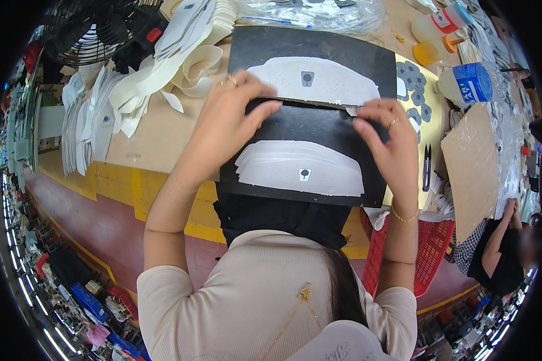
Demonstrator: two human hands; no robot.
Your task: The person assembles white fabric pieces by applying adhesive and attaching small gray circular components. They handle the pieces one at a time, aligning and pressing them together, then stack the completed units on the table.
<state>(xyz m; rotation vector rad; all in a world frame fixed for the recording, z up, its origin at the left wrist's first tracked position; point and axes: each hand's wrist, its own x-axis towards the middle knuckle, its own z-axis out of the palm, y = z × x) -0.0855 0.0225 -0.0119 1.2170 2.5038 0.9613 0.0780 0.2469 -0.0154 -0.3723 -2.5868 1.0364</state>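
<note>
My left hand (235,108) and my right hand (391,132) are at the two ends of the near edge of an upper black sheet (313,39). Fingers lie above that edge and thumbs below it, so both hands appear to grip it. On this sheet lies a white curved panel (337,75) with small holes and a grey emblem. A small white tab (350,111) shows beside my right fingertips. Nearer me, a lower black sheet (301,127) carries a fanned stack of similar white panels (265,171).
Thread snips (427,168) lie right on a yellow board (432,114) with dark round pieces. Bottles, including a blue-labelled one (467,83), stand behind. A fan (93,30) and cream strips (138,87) occupy the left. A red basket (427,253) sits below; another person (503,253) is at right.
</note>
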